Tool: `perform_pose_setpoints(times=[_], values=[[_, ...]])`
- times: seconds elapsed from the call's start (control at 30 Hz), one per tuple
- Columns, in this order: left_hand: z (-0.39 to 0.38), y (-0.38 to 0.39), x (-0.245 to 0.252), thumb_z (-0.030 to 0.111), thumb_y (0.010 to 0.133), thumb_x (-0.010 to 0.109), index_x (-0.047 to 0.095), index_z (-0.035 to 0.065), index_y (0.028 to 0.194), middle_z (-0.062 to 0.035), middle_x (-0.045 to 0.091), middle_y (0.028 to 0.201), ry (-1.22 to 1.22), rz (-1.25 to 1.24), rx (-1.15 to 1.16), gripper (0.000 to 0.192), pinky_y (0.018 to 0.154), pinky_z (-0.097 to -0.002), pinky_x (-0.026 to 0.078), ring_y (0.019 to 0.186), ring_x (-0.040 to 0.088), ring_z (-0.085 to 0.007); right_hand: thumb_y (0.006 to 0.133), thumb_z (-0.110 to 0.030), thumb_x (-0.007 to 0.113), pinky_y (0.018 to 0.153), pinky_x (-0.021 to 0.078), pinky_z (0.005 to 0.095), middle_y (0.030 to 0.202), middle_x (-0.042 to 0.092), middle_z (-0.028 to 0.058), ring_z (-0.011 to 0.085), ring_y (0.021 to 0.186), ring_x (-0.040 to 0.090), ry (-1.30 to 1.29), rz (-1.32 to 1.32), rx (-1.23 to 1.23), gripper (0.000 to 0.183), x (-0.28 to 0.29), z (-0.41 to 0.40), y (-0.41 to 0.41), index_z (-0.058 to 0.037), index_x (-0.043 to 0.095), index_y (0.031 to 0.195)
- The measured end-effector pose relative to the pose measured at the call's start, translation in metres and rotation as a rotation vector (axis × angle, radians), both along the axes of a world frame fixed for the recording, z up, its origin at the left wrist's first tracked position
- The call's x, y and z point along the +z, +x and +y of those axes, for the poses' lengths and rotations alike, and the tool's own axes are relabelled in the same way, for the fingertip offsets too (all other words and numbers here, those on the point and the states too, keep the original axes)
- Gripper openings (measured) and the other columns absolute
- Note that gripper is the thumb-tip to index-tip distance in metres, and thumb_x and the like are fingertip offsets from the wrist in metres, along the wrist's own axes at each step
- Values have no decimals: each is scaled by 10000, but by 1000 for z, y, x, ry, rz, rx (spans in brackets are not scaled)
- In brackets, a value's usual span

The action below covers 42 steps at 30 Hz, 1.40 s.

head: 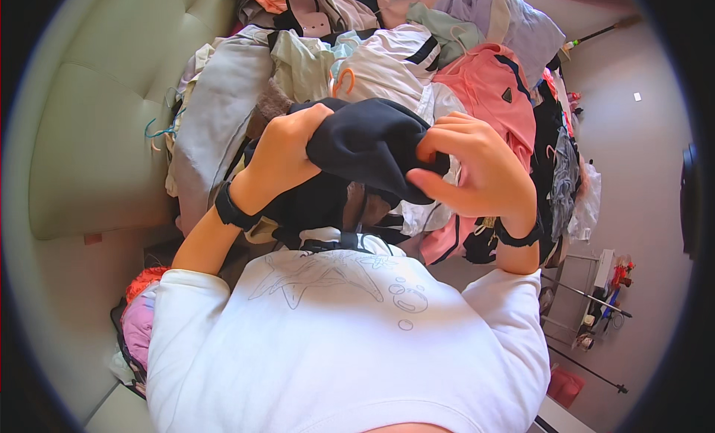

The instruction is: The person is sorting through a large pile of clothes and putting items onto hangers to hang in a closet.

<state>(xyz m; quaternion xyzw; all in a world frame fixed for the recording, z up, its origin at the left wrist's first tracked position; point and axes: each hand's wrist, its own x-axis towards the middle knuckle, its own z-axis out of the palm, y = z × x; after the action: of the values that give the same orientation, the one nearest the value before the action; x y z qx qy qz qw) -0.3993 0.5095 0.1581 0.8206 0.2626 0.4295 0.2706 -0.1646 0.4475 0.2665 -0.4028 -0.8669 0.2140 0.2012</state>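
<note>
A dark navy cloth garment (368, 142) is held up between my hands, in front of my chest and above a pile of clothes. My left hand (290, 148) grips its left end, thumb and fingers closed on the fabric. At its right end, my right hand (475, 164) pinches the edge, with the fingertips partly hidden in the folds. Beyond it lie a white garment with a black stripe (385, 58), an orange hanger (343, 81) and a pink garment with a dark triangular patch (486, 92). A grey garment (223, 109) hangs down on the left.
A padded pale headboard or panel (100, 148) stands at the left. Blue hangers (162, 130) stick out from the pile's left side. On the right are a clear plastic bag (585, 204), a metal rack (581, 293) and a pale wall. A bag of clothes (137, 321) sits at lower left.
</note>
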Motion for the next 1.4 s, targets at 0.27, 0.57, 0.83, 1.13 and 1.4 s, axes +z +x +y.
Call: perform_pose_setpoints(times=[0.27, 0.57, 0.83, 1.13, 1.4], values=[[0, 1, 12, 72, 639, 693, 506, 36, 860, -166, 547, 710, -26, 15, 55, 293, 587, -319, 457, 696, 562, -374, 617, -172, 661, 618, 456, 367, 720, 576, 107, 297, 697, 564, 167, -265, 35, 185, -51, 1, -3, -23, 572, 683], [12, -20, -11, 18, 626, 628, 583, 21, 825, -186, 512, 671, -83, 10, -26, 204, 561, -294, 438, 586, 486, -340, 638, 17, 706, 494, 359, 281, 659, 502, 80, 192, 581, 478, 454, 365, -231, 248, -14, -18, 8, 46, 586, 853], [4, -12, -1, 31, 626, 627, 588, 3, 840, -176, 565, 699, -201, 9, -88, 220, 609, -305, 465, 646, 557, -350, 695, 46, 706, 614, 377, 216, 780, 528, 74, 142, 680, 479, 365, 595, -273, 262, -30, -4, 2, 51, 564, 915], [-8, -7, 21, 80, 682, 650, 576, -5, 984, -187, 613, 837, -78, 0, 24, 323, 693, -360, 486, 804, 584, -386, 647, -97, 775, 557, 410, 221, 689, 579, 72, 155, 617, 542, 154, 156, -7, 314, 17, 0, 2, 22, 607, 884], [-9, -4, 21, 33, 682, 626, 589, -2, 941, -191, 588, 802, -116, 9, -77, 264, 661, -328, 471, 743, 550, -389, 646, 5, 696, 543, 445, 280, 754, 525, 47, 208, 609, 542, 276, 2, 116, 332, 30, 11, -2, -104, 639, 954]])
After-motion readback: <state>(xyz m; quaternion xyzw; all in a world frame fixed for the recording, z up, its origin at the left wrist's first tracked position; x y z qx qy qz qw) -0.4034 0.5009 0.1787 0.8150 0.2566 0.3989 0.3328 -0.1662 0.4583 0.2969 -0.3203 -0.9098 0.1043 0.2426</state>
